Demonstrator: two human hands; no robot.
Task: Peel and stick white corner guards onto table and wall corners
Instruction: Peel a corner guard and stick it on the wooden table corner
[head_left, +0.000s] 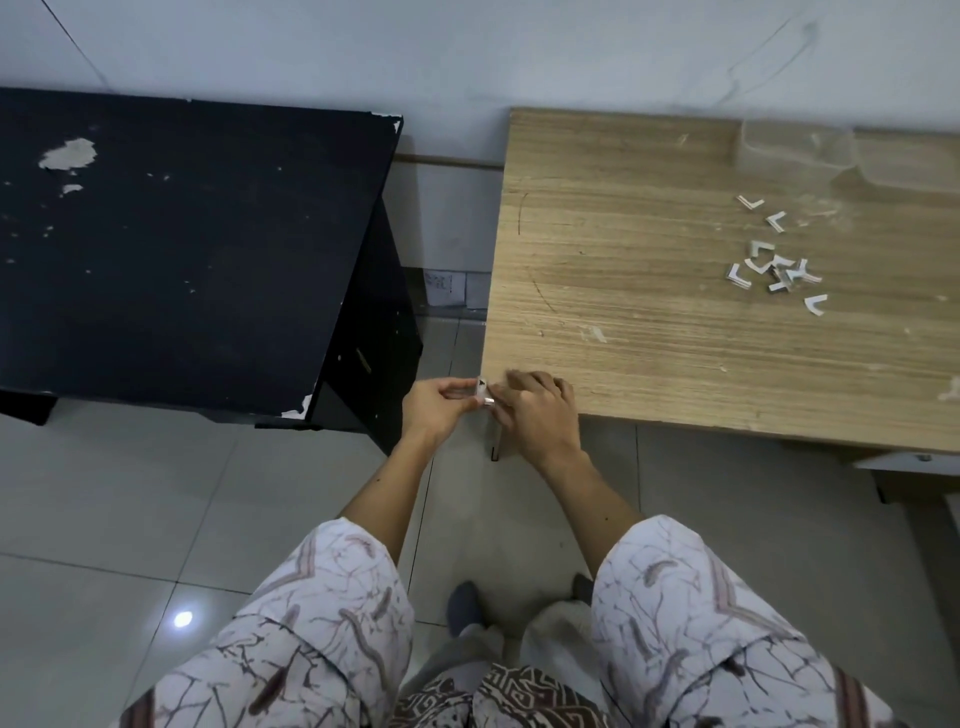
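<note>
Guard in hand: white corner guard (483, 393) at the wooden table (649, 291) near-left corner, pinched by left hand (435, 406) and right hand (537, 410).
Progress: apparently being fitted; not confirmed stuck.
Remaining: loose guards (774, 260) lie far right on the table; black table (171, 234) corners look bare.

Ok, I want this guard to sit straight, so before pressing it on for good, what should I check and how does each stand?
1. Small white corner guard held at the near left corner of the light wooden table: ok.
2. Left hand pinches the guard: ok.
3. Right hand at the corner, fingers on the tabletop: ok.
4. Backing peeled off: cannot tell.
5. Guard flush on both edges: cannot tell.
6. Spare white guards on the table: ok.
</note>
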